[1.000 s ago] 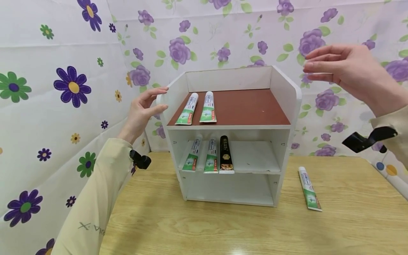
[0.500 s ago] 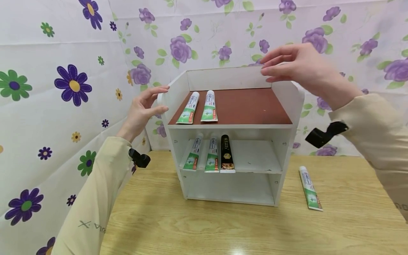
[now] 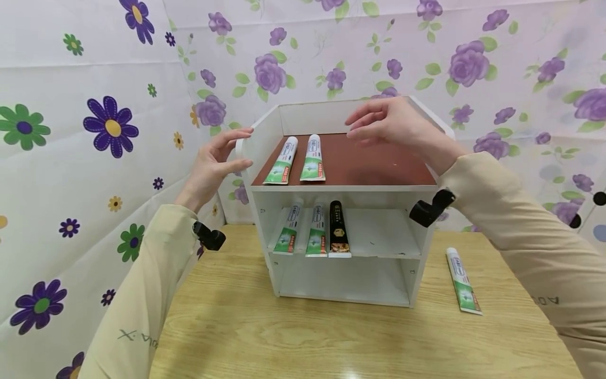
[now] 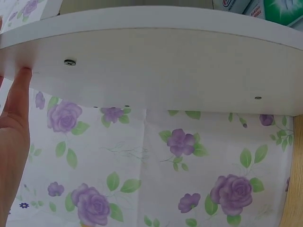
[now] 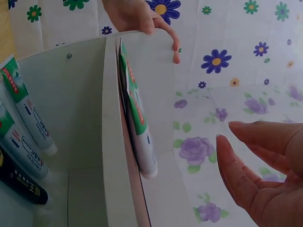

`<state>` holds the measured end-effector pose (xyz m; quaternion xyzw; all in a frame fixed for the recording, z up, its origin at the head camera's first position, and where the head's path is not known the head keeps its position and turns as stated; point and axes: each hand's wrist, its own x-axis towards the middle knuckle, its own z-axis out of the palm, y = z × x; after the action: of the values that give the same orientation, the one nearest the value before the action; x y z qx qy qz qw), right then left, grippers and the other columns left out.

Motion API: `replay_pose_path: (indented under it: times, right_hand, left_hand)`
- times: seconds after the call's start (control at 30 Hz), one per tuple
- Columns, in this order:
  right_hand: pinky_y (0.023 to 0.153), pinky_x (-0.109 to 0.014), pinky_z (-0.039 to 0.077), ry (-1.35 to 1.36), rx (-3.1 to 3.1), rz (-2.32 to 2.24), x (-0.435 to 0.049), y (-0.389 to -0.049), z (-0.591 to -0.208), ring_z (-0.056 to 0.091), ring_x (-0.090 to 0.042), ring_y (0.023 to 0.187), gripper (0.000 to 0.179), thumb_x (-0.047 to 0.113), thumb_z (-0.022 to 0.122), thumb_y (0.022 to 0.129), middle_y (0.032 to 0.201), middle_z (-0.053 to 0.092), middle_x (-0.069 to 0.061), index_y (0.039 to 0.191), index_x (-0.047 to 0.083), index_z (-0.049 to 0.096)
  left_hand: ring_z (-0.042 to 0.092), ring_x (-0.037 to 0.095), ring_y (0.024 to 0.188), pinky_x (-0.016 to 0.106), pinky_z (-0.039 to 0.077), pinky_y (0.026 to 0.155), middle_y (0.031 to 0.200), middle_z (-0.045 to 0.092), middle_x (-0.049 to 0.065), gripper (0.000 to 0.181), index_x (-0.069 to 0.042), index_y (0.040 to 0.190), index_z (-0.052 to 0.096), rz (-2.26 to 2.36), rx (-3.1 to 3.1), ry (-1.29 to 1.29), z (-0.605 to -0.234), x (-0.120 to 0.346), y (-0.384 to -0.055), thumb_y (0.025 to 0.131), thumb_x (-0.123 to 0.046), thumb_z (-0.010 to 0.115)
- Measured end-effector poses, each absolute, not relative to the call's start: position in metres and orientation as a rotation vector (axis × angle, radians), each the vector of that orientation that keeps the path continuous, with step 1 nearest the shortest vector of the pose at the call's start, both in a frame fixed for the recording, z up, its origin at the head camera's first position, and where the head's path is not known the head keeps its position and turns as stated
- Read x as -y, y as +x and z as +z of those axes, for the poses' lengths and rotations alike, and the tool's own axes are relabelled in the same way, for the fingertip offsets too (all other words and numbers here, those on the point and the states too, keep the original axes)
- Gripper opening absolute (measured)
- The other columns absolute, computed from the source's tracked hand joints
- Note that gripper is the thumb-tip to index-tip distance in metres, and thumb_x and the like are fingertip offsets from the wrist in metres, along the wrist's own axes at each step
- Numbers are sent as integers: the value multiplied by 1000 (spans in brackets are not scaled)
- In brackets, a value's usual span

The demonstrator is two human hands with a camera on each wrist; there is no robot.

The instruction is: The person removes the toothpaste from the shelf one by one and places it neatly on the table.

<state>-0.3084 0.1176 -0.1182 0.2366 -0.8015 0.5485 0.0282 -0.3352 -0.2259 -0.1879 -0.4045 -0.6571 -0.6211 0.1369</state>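
A small white shelf unit [image 3: 350,188] with a brown top stands on the table. My left hand [image 3: 210,171] holds its left side panel, the thumb on the outer face [image 4: 21,90] and fingers over the edge. My right hand [image 3: 395,123] hovers over the brown top, right of two green-and-white toothpaste tubes [image 3: 281,160] that lie there side by side. In the right wrist view, nothing is between thumb and fingers of the right hand [image 5: 265,175]. On the middle shelf lie two more green-and-white tubes [image 3: 316,231] and a black toothpaste tube [image 3: 338,229].
Another green-and-white toothpaste tube [image 3: 464,284] lies on the wooden table [image 3: 303,342], to the right of the unit. The unit's bottom compartment [image 3: 343,279] has a white floor. Flower-patterned cloth [image 3: 331,52] hangs behind and on the left.
My right hand has moved left and down, from beyond the unit's right side to over its brown top. The left hand stays on the side panel, and the tubes have not moved.
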Motion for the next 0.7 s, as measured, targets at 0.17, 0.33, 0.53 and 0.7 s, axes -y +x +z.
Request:
replay_pose_path:
  times: [0.17, 0.33, 0.53, 0.7]
  right_hand:
    - [73, -34, 49, 734, 2495, 1753, -106, -321, -128, 62, -24, 82, 31, 2, 69, 79, 88, 62, -13, 107, -6, 58]
    - [74, -34, 49, 689, 2583, 1747, -94, -329, -135, 62, -23, 80, 32, 3, 68, 79, 89, 63, -13, 108, -6, 58]
    - [70, -32, 51, 642, 2686, 1701, -80, -335, -142, 63, -21, 76, 31, 4, 67, 80, 93, 64, -16, 109, -5, 59]
    - [65, -32, 52, 632, 2715, 1683, -68, -338, -146, 62, -20, 71, 30, 3, 66, 81, 88, 64, -16, 109, -7, 59]
  left_hand:
    - [30, 22, 126, 33, 23, 101, 134, 40, 14, 45, -5, 116, 57, -1802, 1895, -1170, -188, 225, -336, 77, 16, 61]
    - [30, 22, 127, 35, 24, 101, 135, 40, 15, 45, -4, 116, 57, -1806, 1903, -1160, -186, 224, -331, 77, 18, 59]
    - [30, 21, 127, 38, 24, 101, 135, 38, 16, 44, -4, 116, 56, -1795, 1918, -1154, -184, 222, -324, 78, 18, 58]
    - [30, 22, 126, 38, 24, 101, 134, 40, 13, 44, -5, 116, 57, -1801, 1909, -1157, -186, 223, -330, 77, 16, 60]
